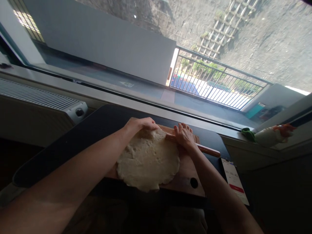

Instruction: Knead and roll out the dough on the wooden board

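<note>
A wide, flat sheet of dough covers much of the wooden board, its near edge hanging slightly past the board. At the far left edge of the dough, my left hand is closed, its fingers curled on the dough's rim. A wooden rolling pin lies across the far side of the board, its left end against or under the dough. My right hand rests palm down over the pin, fingers stretched out beyond it toward the window. What the left fingertips touch under the dough is hidden.
The board lies on a dark table by a window sill. At the table's right edge lies a phone showing a timer. A white radiator stands at left. A pale figurine or pot sits on the sill at right.
</note>
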The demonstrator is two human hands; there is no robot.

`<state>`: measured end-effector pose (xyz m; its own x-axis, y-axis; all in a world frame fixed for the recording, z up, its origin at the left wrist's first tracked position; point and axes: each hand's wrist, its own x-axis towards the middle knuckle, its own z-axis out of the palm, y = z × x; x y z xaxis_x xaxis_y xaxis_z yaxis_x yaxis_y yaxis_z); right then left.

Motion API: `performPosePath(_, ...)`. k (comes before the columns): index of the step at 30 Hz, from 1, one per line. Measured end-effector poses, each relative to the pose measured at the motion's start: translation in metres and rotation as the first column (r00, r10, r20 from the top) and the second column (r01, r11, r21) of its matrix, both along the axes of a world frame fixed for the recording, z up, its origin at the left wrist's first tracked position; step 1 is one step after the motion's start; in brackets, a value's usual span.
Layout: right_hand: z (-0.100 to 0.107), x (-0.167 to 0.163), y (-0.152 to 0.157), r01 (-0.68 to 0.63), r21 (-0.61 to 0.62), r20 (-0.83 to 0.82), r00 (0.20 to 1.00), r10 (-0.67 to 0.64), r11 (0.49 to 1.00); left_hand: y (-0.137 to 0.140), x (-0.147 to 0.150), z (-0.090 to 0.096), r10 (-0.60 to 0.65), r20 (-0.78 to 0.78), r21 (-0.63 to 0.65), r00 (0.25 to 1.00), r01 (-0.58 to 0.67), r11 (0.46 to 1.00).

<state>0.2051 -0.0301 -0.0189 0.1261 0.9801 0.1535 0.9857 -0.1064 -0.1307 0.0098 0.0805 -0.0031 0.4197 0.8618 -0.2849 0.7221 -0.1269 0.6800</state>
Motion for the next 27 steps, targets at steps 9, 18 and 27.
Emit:
performPosePath(9,-0.003,0.001,-0.003,-0.13,-0.076,0.02,0.991,0.132,0.989,0.001,-0.005,-0.002,0.023,0.143,-0.127,0.989,-0.005,0.992)
performPosePath(18,-0.012,-0.015,-0.042,-0.327,-0.052,0.071,0.941,0.33,0.944,0.001,-0.006,-0.002,0.019,0.115,-0.135,0.993,-0.003,0.991)
performPosePath(27,-0.005,-0.014,-0.027,-0.236,-0.095,0.025,0.971,0.239,0.967,0.0,-0.009,-0.002,-0.072,0.068,-0.089,0.995,0.078,0.993)
